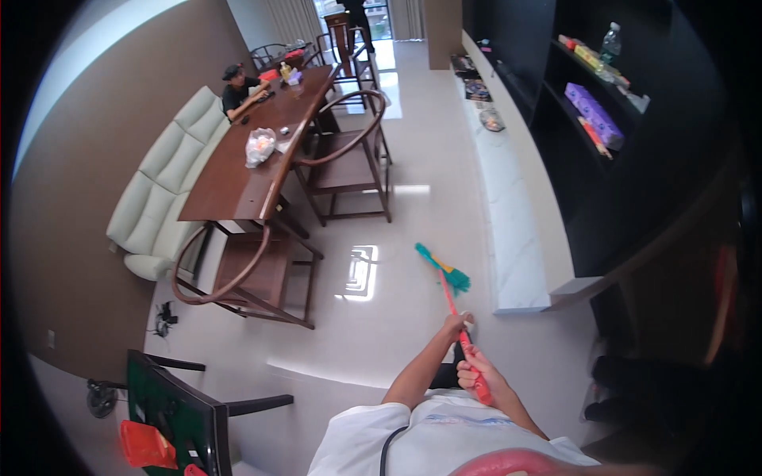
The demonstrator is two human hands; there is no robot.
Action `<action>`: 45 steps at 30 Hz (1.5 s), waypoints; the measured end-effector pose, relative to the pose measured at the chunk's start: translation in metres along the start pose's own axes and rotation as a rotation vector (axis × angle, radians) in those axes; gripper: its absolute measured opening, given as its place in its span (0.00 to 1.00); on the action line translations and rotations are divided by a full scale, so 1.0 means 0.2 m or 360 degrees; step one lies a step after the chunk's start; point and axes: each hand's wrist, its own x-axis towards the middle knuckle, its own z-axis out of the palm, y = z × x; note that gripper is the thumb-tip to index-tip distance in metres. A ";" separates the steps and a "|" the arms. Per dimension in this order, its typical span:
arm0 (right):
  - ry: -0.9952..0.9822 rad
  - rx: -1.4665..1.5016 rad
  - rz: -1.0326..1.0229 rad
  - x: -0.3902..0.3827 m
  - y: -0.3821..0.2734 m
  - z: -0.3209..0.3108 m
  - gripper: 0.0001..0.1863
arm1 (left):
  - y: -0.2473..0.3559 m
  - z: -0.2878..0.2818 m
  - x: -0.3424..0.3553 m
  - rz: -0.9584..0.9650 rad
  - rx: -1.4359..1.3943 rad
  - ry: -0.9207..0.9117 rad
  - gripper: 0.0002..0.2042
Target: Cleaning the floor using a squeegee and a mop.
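Note:
A broom [447, 292] with a thin red handle slants away from my body across the floor. Its green bristle head [455, 279], with a yellow-orange strip, rests on or just above the pale tiles. Partway down the handle, my left hand [459, 321] is closed around it. Nearer my body, my right hand [481, 371] grips the thicker red end of the same handle. My fingers cover parts of the handle.
Left stands a long wooden table [224, 184] with wooden armchairs [266, 274] and a pale sofa [151, 202]; a person sits there. Another person stands far back. A marble ledge [516, 266] under dark shelves runs along the right. A green-topped table [163, 404] is at lower left.

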 end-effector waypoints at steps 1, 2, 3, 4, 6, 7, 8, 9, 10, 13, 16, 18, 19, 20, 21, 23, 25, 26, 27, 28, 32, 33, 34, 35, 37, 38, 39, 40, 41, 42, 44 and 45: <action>-0.0019 0.0035 0.0014 0.05 -0.05 0.04 0.06 | 0.01 -0.04 0.15 -0.0006 -0.0041 -0.0058 0.06; -0.0042 0.0086 -0.0006 0.10 -0.11 0.04 0.06 | 0.02 -0.08 0.31 -0.0011 -0.0051 -0.0137 0.08; -0.0080 0.0167 -0.0073 0.15 -0.19 0.03 0.06 | 0.10 -0.05 0.34 -0.0020 -0.0025 -0.0121 0.08; -0.0076 0.0196 -0.0072 0.19 -0.27 0.03 0.06 | 0.22 0.03 0.32 -0.0012 -0.0116 -0.0086 0.06; -0.0241 0.0553 -0.0145 0.25 -0.48 0.04 0.09 | 0.37 0.18 0.31 -0.0004 -0.0167 -0.0063 0.07; -0.0248 0.0703 -0.0179 0.30 -0.57 0.04 0.07 | 0.47 0.24 0.34 0.0017 -0.0139 -0.0106 0.07; -0.0262 0.0711 -0.0177 0.34 -0.65 0.06 0.07 | 0.55 0.25 0.38 0.0038 -0.0130 -0.0134 0.08; -0.0319 0.0770 -0.0173 0.38 -0.74 0.08 0.07 | 0.59 0.25 0.58 0.0040 -0.0118 -0.0127 0.08; -0.0359 0.0787 -0.0082 0.44 -0.77 0.14 0.07 | 0.58 0.09 0.88 0.0531 0.0129 -0.0257 0.08; -0.0449 0.0939 -0.0138 0.53 -1.03 0.13 0.15 | 0.83 0.42 0.65 0.0261 -0.0075 -0.0327 0.09; -0.0350 0.0834 -0.0098 0.64 -1.20 0.25 0.22 | 0.94 0.48 0.80 0.0288 -0.0270 -0.0213 0.08; -0.0291 0.0741 -0.0074 0.74 -1.30 0.23 0.25 | 1.01 0.47 0.96 -0.0078 -0.0587 -0.0090 0.07; -0.0179 0.0589 0.0005 0.78 -1.34 0.22 0.27 | 1.03 0.47 1.00 -0.0099 -0.0577 -0.0052 0.06; -0.0070 0.0432 0.0089 0.82 -1.39 0.23 0.29 | 1.06 0.48 1.05 -0.0128 -0.0585 -0.0051 0.06; -0.0043 0.0435 0.0093 0.86 -1.47 0.24 0.29 | 1.09 0.49 1.10 -0.0118 -0.0503 -0.0005 0.06; 0.0047 0.0204 0.0168 0.91 -1.62 0.37 0.36 | 1.16 0.49 1.17 -0.0131 -0.0435 0.0042 0.05; 0.0112 0.0056 0.0209 1.03 -1.77 0.43 0.40 | 1.26 0.54 1.26 -0.0099 -0.0394 -0.0012 0.04; 0.0154 -0.0083 0.0264 1.11 -1.85 0.44 0.41 | 1.31 0.56 1.32 -0.0100 -0.0427 -0.0030 0.04; 0.0199 -0.0228 0.0320 1.19 -1.93 0.45 0.43 | 1.37 0.59 1.37 -0.0106 -0.0260 -0.0011 0.04; 0.0216 -0.0276 0.0324 1.30 -2.01 0.47 0.43 | 1.46 0.62 1.45 -0.0099 -0.0099 0.0008 0.04; 0.0569 -0.0293 0.0210 1.53 -2.24 0.64 0.42 | 1.78 0.74 1.66 0.0053 0.0245 0.0084 0.04; 0.0533 -0.0299 0.0173 1.60 -2.31 0.70 0.41 | 1.88 0.76 1.75 0.0076 0.0217 -0.0001 0.06; 0.0485 -0.0287 0.0117 1.68 -2.38 0.74 0.40 | 1.98 0.78 1.78 0.0095 0.0194 -0.0017 0.06; 0.0483 -0.0315 0.0110 1.74 -2.44 0.79 0.40 | 2.06 0.80 1.79 0.0027 0.0075 -0.0095 0.08; 0.0274 -0.0280 0.0087 1.86 -2.52 0.87 0.37 | 2.27 0.79 1.86 -0.0068 -0.0140 -0.0298 0.10; 0.0258 -0.0296 0.0094 1.92 -2.58 0.94 0.37 | 2.36 0.79 1.90 -0.0047 -0.0148 -0.0290 0.10; 0.0242 -0.0321 0.0091 1.96 -2.63 1.03 0.33 | 2.43 0.79 1.91 -0.0029 -0.0250 -0.0327 0.09; 0.0212 -0.0338 0.0063 2.01 -2.70 1.10 0.30 | 2.54 0.81 1.92 -0.0001 -0.0325 -0.0377 0.09; 0.0195 -0.0348 0.0069 2.06 -2.76 1.17 0.30 | 2.68 0.82 1.87 0.0001 -0.0249 -0.0390 0.04; 0.0276 -0.0395 0.0137 2.10 -2.81 1.22 0.26 | 2.77 0.83 1.92 0.0016 -0.0246 -0.0380 0.04; 0.0342 -0.0415 0.0227 2.22 -2.92 1.24 0.23 | 2.85 0.82 2.01 0.0034 -0.0156 -0.0319 0.03; 0.0277 -0.0540 0.0187 2.29 -3.01 1.23 0.23 | 2.91 0.86 2.10 0.0217 -0.0171 -0.0263 0.02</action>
